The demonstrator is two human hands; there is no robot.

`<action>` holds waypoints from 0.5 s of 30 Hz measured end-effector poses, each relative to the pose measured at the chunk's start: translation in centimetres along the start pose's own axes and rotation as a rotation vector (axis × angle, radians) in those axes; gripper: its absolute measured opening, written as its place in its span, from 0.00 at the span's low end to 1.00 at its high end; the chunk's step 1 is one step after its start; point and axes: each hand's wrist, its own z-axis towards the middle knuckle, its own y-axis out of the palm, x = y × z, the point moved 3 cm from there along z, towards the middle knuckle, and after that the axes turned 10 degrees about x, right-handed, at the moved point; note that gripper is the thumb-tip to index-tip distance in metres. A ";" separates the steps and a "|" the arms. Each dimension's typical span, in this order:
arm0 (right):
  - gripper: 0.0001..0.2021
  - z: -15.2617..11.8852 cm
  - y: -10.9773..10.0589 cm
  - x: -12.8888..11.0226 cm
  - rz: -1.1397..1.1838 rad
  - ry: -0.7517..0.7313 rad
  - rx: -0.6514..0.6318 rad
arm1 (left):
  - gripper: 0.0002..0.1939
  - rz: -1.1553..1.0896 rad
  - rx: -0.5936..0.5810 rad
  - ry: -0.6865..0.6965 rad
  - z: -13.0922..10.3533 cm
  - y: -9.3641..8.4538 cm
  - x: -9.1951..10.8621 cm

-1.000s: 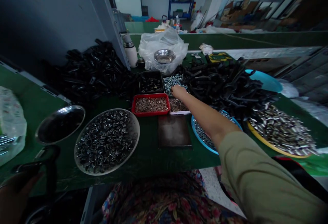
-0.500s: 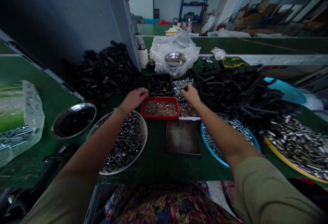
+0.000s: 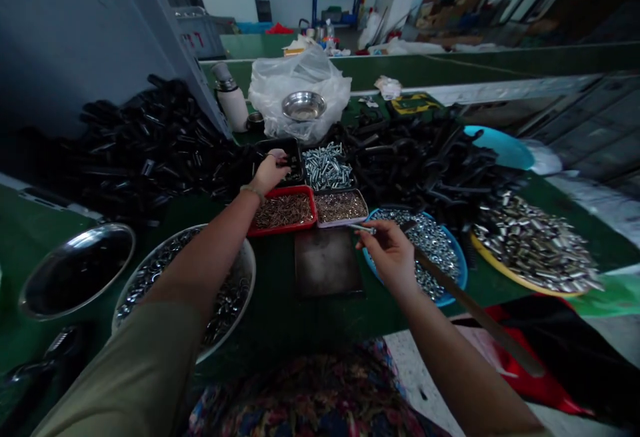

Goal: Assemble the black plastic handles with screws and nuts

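Observation:
My right hand (image 3: 393, 253) pinches a thin silver screw (image 3: 363, 229) between thumb and fingertips, near the front edge of the pale tray of tiny parts (image 3: 341, 223). My left hand (image 3: 271, 170) reaches into a black tray (image 3: 290, 145) of small dark parts. Its fingers are bent together; what they hold is hidden. A red tray (image 3: 314, 207) of copper-coloured pins lies in front of that hand. Silver screws (image 3: 327, 165) are heaped beside the black tray. Below the trays lies a dark square plate (image 3: 327, 263).
A blue basin (image 3: 463, 267) of small metal parts sits under a long flat bar (image 3: 480, 313) slanting past the table edge. Left are a white basin (image 3: 250, 277) of rings and a steel bowl (image 3: 125, 260). Black parts (image 3: 410, 157) pile behind; a yellow-rimmed tray (image 3: 505, 273) stands right.
My right hand has come from the screw heap toward me, with a screw in its fingers. My left hand has moved into the black tray. The view has turned to the right.

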 end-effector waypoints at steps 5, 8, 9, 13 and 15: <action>0.07 -0.1 2.8 -0.5 0.052 -0.128 -0.037 | 0.18 -0.930 -0.228 -0.204 -11.5 2.0 2.5; 0.05 -1.0 3.7 -0.8 0.004 -0.228 -0.076 | 0.17 -1.266 -0.356 -0.419 -17.3 2.8 3.5; 0.05 -1.5 3.8 -0.8 -0.025 -0.261 -0.082 | 0.17 -1.310 -0.365 -0.469 -18.6 3.0 3.7; 0.05 -3.3 3.1 -0.8 -0.225 -0.476 -0.133 | 0.15 -1.388 -0.337 -0.510 -21.4 3.3 4.5; 0.07 -4.0 2.8 -0.8 -0.344 -0.611 -0.170 | 0.18 -1.393 -0.311 -0.440 -22.2 3.3 4.7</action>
